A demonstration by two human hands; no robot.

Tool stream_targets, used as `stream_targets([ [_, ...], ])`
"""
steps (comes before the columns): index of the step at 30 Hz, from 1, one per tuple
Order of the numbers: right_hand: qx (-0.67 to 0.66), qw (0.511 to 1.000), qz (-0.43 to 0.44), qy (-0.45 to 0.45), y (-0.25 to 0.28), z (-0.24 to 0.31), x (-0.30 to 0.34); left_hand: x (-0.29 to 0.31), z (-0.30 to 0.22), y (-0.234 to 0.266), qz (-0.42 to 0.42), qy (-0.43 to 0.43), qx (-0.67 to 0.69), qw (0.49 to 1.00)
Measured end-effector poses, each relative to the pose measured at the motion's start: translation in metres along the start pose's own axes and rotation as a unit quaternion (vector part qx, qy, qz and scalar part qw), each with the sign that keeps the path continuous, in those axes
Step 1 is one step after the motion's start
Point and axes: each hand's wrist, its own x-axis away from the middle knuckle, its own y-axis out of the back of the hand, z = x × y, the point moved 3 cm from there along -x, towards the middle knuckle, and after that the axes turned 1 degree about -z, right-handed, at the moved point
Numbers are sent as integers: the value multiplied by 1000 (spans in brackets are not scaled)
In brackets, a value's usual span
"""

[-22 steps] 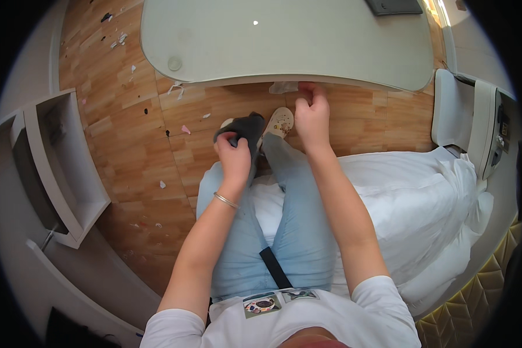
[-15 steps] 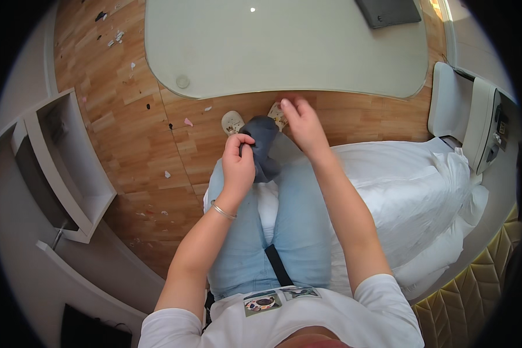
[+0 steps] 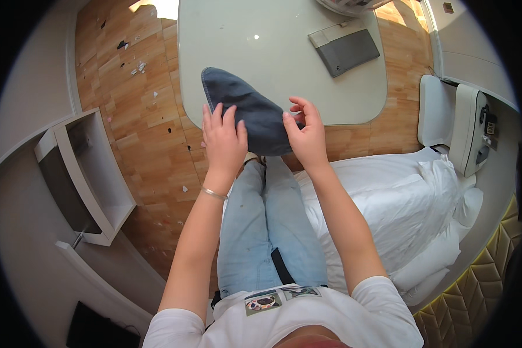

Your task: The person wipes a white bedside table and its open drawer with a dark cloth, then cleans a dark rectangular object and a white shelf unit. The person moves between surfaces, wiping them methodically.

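Note:
A piece of dark blue-grey cloth (image 3: 246, 107) with a pale stitched edge is spread in front of me. It reaches over the near edge of the white table (image 3: 232, 46). My left hand (image 3: 223, 136) lies against the cloth's left side, its fingers spread and stretched out. At the cloth's right end, my right hand (image 3: 307, 130) has its thumb and bent fingers around the edge. The cloth's underside is hidden, as are the tips of some right fingers.
A dark grey folder-like case (image 3: 351, 52) lies on the table. Beside me on the right is a bed with white bedding (image 3: 371, 214). A white open shelf unit (image 3: 107, 168) stands at the left. Small scraps (image 3: 139, 68) litter the wooden floor.
The cloth was bunched low in my left hand; now it is spread out farther forward. My right hand has come to its right end, and my left fingers have opened out. My view has shifted.

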Motion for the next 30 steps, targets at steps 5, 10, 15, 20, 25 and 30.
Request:
stream_targets([
  [5,62,997,34,-2,11,-19,-5,-17,-20,-86,165,85,-55,981],
  [10,90,996,14,-15,39,-52,-8,-35,-56,-125,113,-38,-62,991],
  [15,100,993,-63,-19,77,-63,-39,-55,-104,-157,83,-85,-73,990],
  [20,185,976,-110,38,103,-54,-84,-47,-146,-180,125,-140,-137,973],
  [25,264,953,-99,106,86,-51,-143,-22,-118,-152,206,-225,-78,949],
  [30,420,900,-67,95,55,-50,-154,-22,-41,-106,199,-124,-120,965],
])
